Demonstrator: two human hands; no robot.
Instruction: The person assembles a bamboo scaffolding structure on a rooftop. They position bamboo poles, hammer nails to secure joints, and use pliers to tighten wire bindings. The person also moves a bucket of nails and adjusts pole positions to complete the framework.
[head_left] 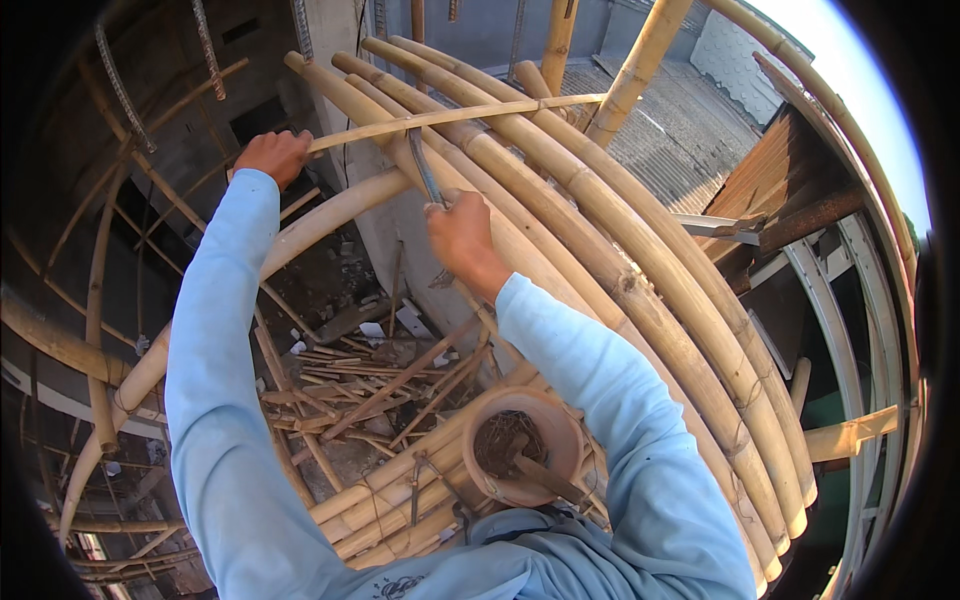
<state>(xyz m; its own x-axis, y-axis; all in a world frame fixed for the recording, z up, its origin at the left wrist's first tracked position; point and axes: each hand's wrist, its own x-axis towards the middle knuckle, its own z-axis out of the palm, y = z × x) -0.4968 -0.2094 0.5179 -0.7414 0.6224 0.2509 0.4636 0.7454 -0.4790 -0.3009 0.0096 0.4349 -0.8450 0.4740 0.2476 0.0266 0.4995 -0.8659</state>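
My left hand (272, 158) is closed round the near-left end of a thin bamboo strip (480, 112). The strip runs rightward across a row of thick bamboo poles (610, 250), its far end by an upright bamboo post (640, 75). My right hand (463, 238) grips a slim, dark metal bar (424, 165), whose upper end meets the strip over the leftmost poles. Whether the bar hooks round the strip or only rests against it, I cannot tell. My fingers hide the bar's lower end.
Near my body, a round bucket (573, 435) holds small dark pieces and a wooden-handled tool (545, 477). Pincers (416, 490) lie on bamboo beside it. Below on the left are scattered bamboo offcuts (375, 385) and crossing scaffold poles. Steel rods (207, 50) hang at the upper left.
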